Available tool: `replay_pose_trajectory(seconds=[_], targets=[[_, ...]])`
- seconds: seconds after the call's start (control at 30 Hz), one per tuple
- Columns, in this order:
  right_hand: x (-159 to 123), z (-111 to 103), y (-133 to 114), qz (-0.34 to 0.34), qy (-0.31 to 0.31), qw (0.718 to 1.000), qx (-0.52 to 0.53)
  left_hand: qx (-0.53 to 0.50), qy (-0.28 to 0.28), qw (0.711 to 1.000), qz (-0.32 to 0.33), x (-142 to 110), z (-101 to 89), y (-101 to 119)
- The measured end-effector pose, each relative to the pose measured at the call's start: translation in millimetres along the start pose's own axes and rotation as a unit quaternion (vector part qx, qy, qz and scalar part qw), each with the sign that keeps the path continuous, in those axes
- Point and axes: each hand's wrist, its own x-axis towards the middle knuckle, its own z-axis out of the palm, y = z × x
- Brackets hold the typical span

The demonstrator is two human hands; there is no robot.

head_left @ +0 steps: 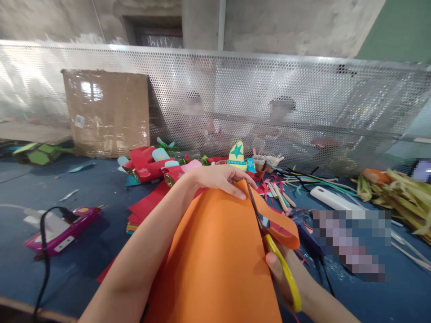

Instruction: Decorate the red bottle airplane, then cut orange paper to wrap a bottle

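A large orange sheet (pixel 218 251), paper or thin foam, curves up in front of me. My left hand (pixel 222 179) grips its far edge, thumb on the near face and fingers behind. In my right hand (pixel 286 273) are scissors (pixel 281 264) with yellow handles, their dark blades lying along the sheet's right side near the top. A cut strip (pixel 281 224) of the same orange material curls away to the right of the blades. Part of my right hand is hidden behind the handles and the sheet.
Red sheets (pixel 148 206) lie stacked on the blue table (pixel 111 184), left of the orange one. Decorated red rolls (pixel 150 163) and scraps stand behind. A pink power strip (pixel 63 231) sits left, a blue-handled tool (pixel 308 237) right, corn husks (pixel 397 197) far right. Cardboard (pixel 107 112) leans on perforated metal.
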Motion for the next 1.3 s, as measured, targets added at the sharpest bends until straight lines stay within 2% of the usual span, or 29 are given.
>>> replay_pose_trajectory(seconds=[0.33,0.83,1.0,1.3], targets=[[1.5,1.3,-1.4,-0.007,0.005,1.000,0.015,-0.008,-0.007,1.000,-0.006,-0.1,-1.5,-3.1],[-1.6,2.7,4.1,-0.035,0.003,0.999,-0.023,-0.112,-0.013,0.993,-0.029,3.6,5.2,-4.8],[-1.3,2.2,5.9,-0.024,0.000,0.999,-0.022,-0.138,-0.030,0.989,-0.031,5.6,6.0,-7.6],[-1.6,4.5,8.9,0.018,0.006,1.000,0.012,-0.139,-0.026,0.989,-0.032,6.7,5.9,-7.6]])
